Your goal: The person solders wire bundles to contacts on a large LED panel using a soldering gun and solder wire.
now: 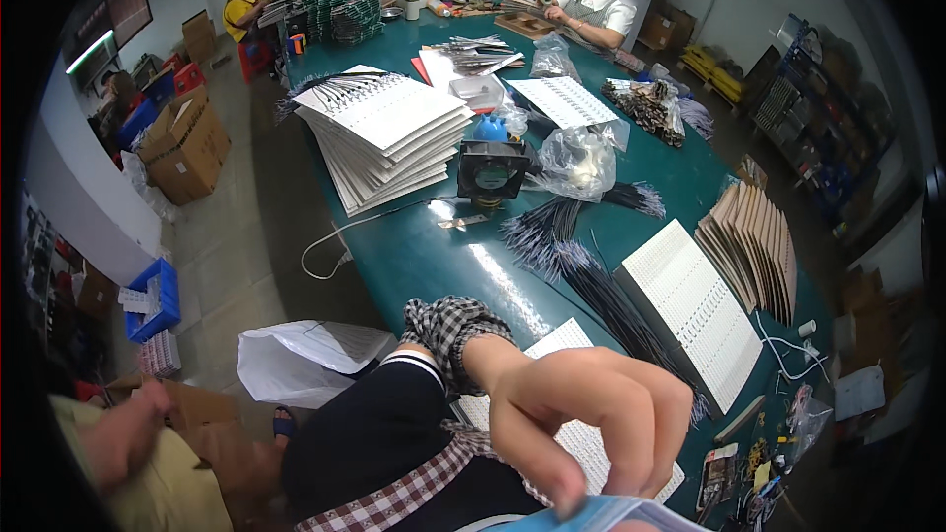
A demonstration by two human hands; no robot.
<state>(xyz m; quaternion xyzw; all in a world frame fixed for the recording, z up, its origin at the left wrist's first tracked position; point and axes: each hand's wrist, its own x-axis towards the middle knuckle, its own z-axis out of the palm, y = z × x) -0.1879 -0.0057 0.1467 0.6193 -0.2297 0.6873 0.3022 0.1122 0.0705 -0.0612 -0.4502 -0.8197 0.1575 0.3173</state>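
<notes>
Clear bag (564,160): holding whitish contents (591,175), beyond our left hand (601,404)
Light-blue sheet (616,510): running sideways beneath it
Our grip: we're curling fingers, thumb touching sheet; gripping, we cannot tell

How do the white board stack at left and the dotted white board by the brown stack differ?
The white board stack has staggered layers; the dotted white board shows none. Dark cables lie on the stack's top, none on the board's face. Both have white tops and rest on the green table.
</notes>
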